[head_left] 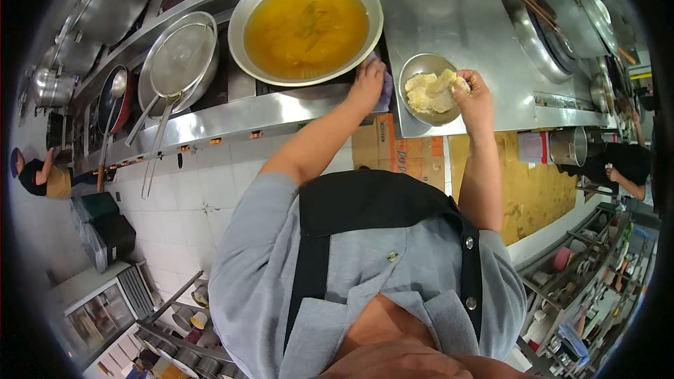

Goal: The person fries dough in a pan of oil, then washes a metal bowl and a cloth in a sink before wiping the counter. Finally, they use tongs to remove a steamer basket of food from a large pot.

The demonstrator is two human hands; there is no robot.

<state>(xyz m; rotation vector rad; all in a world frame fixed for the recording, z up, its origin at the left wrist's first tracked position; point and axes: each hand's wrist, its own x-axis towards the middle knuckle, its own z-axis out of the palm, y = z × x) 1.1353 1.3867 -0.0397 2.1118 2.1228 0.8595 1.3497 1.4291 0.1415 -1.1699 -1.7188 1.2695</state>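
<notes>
A wide pan of yellow-orange oil sits on the stove ahead of me, with some small darker bits in the middle of the oil. My left hand is closed on a purple cloth right at the pan's near rim. On the steel counter to the right stands a metal bowl with pale yellow crumbs in it. Over its right side, my right hand pinches a crumb-coated piece of food between thumb and fingers.
Left of the pan, strainers rest on a bowl, their handles jutting past the stove edge. A red-sided frying pan with a ladle lies further left. Cardboard covers the floor below. Other people stand at the far left and far right.
</notes>
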